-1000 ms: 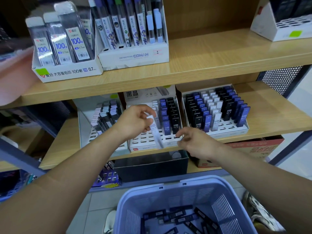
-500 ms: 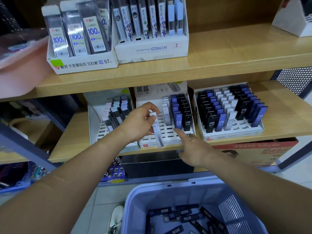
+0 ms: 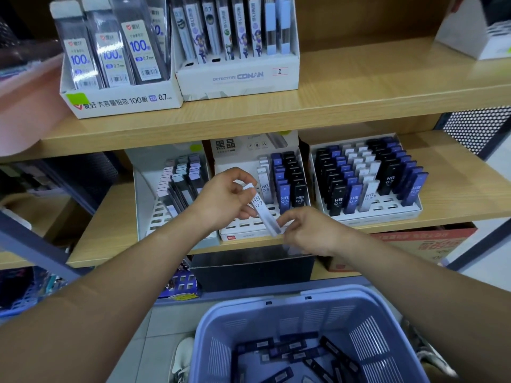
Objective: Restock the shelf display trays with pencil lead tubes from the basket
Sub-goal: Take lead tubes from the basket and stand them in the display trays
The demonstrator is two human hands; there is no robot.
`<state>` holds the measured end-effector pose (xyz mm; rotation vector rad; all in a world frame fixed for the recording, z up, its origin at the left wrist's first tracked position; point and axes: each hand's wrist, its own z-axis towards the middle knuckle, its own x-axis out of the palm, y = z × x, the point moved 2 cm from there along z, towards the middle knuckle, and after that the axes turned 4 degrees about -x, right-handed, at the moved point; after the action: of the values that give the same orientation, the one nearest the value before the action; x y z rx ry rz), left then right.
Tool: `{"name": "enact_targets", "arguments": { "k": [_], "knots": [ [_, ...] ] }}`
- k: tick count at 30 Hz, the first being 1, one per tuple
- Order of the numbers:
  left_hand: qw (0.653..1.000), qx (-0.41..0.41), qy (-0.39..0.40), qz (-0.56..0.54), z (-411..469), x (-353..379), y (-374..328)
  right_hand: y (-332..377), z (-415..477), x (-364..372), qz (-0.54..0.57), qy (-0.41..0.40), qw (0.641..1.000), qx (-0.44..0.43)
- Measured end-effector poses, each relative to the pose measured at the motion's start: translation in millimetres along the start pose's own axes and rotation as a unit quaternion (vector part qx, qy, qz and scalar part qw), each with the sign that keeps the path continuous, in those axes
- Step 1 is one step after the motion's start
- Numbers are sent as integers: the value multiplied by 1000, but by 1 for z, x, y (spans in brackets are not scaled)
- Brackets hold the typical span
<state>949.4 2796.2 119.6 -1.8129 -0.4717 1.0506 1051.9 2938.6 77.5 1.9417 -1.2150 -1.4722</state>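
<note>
Seen from the head camera, the left hand (image 3: 224, 200) grips the upper end of a pale tube (image 3: 261, 210) marked HB 0.7. The tube is tilted over the middle tray (image 3: 243, 236) on the lower shelf (image 3: 110, 222). The right hand (image 3: 309, 230) pinches the tube's lower end near the tray's front edge. Below, a blue basket (image 3: 304, 313) holds loose dark tubes (image 3: 290, 352).

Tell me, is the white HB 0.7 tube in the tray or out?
Out. The left hand and right hand hold the tube tilted over the middle tray.
</note>
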Motion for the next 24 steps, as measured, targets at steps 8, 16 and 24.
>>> {"name": "enact_targets", "arguments": {
  "k": [8,16,24],
  "knots": [
    [995,47,-77,37,7,-5,5,-12,-6,0,-299,-83,951,11],
    [977,120,-111,136,18,5,12,-15,-7,2,-274,-92,957,0],
    [970,132,-109,174,24,4,7,-21,-4,-2,-244,-101,964,-16]
  ]
}}
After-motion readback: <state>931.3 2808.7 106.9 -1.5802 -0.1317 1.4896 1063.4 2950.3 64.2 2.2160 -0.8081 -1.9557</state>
